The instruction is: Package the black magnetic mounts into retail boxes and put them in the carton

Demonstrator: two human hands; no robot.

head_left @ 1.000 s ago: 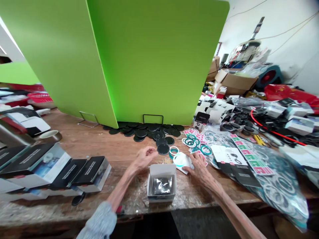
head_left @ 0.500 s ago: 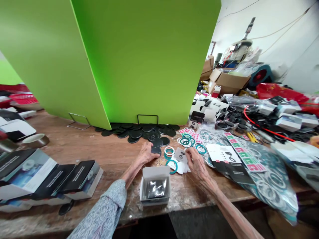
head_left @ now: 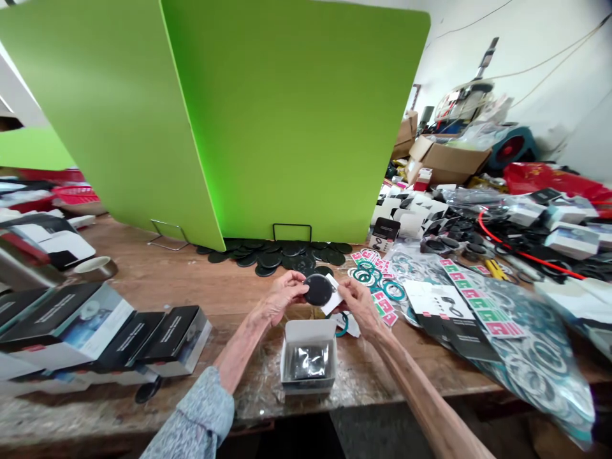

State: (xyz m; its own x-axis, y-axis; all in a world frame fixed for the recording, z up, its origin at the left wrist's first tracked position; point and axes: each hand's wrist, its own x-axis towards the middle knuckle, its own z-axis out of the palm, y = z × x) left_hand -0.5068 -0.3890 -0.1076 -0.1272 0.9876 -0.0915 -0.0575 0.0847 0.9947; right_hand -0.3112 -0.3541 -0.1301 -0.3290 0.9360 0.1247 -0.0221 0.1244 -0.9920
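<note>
Between thumb and fingers, my left hand (head_left: 283, 296) pinches a round black disc (head_left: 317, 291) above the table. My right hand (head_left: 359, 302) grips a small white card (head_left: 333, 302), whose left part lies behind the disc. Just below both hands stands an open white box (head_left: 308, 381) with its flap up and a shiny dark packet (head_left: 310, 361) inside. Under my right hand are a teal ring (head_left: 343, 325) and some white slips (head_left: 354, 327), partly covered. More black discs (head_left: 269, 259) lie heaped along the foot of the green panel.
Green panels (head_left: 306, 127) stand across the back on wire feet. Printed boxes (head_left: 171, 341) are stacked at left beside a tape roll (head_left: 96, 268). At right lie teal and white rings (head_left: 366, 277), sticker strips (head_left: 478, 299) and a plastic bag of rings (head_left: 540, 376).
My left hand has lifted a black disc off the table and brought it to the right. My right hand has raised the white card, and the two now meet above the box.
</note>
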